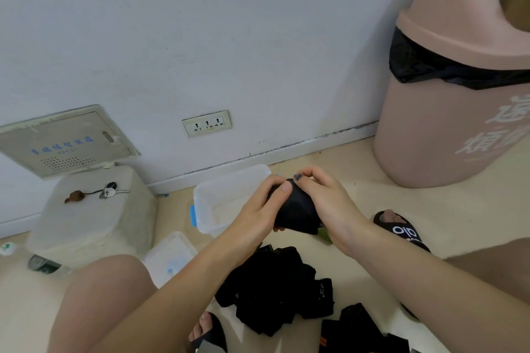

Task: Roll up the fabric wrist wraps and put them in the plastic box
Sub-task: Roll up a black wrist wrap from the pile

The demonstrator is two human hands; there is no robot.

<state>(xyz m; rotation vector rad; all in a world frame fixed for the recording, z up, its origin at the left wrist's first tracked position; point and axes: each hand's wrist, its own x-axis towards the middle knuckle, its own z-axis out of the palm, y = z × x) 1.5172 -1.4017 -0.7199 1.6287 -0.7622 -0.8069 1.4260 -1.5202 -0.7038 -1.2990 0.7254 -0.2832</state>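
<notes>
A black fabric wrist wrap (pixel 296 210), partly rolled into a bundle, is held between both hands above the near right corner of the clear plastic box (pixel 212 200). My left hand (pixel 259 213) grips its left side with the thumb on top. My right hand (pixel 324 203) pinches its upper end and cups its right side. The box stands open on the floor by the wall, with a blue clip on its left edge. A loose pile of black wraps (pixel 275 295) lies on the floor between my legs. More black wraps (pixel 361 329) lie at the lower right.
The box lid (pixel 169 256) lies on the floor by my left knee. A white stool (pixel 94 215) with keys (pixel 110 190) on it stands at left. A pink bin (pixel 459 80) with a black bag stands at right. My slippered feet (pixel 401 231) rest near the pile.
</notes>
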